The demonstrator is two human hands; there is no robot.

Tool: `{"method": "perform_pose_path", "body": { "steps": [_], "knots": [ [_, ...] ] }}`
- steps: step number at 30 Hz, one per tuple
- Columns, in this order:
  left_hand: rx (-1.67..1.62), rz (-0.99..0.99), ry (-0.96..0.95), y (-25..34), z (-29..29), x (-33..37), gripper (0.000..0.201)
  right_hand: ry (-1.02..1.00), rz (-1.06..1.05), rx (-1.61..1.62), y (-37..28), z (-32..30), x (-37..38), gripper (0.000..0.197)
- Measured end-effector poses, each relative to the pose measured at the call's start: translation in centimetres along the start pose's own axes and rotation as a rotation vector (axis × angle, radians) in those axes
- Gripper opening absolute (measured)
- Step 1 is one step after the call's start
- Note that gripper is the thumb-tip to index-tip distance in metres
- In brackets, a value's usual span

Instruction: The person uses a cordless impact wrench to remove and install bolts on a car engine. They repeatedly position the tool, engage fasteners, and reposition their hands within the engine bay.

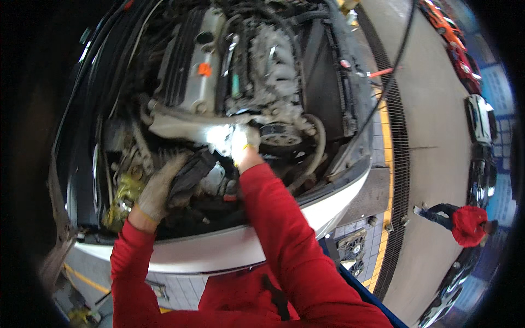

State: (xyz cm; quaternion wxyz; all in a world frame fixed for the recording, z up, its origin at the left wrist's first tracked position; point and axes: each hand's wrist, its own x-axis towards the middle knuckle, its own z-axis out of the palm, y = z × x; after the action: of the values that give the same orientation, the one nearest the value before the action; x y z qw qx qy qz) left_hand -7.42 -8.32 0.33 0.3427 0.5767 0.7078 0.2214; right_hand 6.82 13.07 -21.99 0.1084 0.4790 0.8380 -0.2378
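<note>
Garage floor (437, 169) flanks an engine (276, 71), where what looks like a dark cloth (190, 174) sits clasped in the left hand (161, 188); the right hand (245, 143), apart from it, is beside a pulley (280, 135), grip unclear.

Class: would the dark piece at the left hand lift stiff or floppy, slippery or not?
The dark piece is blurred but probably floppy, as its outline looks rumpled. It seems unlikely to slip against the gloved left hand, its surface looking matte.
</note>
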Motion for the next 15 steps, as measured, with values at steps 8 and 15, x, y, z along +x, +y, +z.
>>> {"method": "perform_pose_path", "body": {
  "steps": [8,15],
  "knots": [
    [0.154,0.219,0.07,-1.2,0.3,-0.2,0.099,0.124,0.294,1.106,-1.8,-2.2,-1.9,0.04],
    [-0.026,0.129,0.014,-1.0,0.6,0.2,0.086,0.159,0.296,1.406,-1.6,-1.1,-2.0,0.036]
  ]
}}
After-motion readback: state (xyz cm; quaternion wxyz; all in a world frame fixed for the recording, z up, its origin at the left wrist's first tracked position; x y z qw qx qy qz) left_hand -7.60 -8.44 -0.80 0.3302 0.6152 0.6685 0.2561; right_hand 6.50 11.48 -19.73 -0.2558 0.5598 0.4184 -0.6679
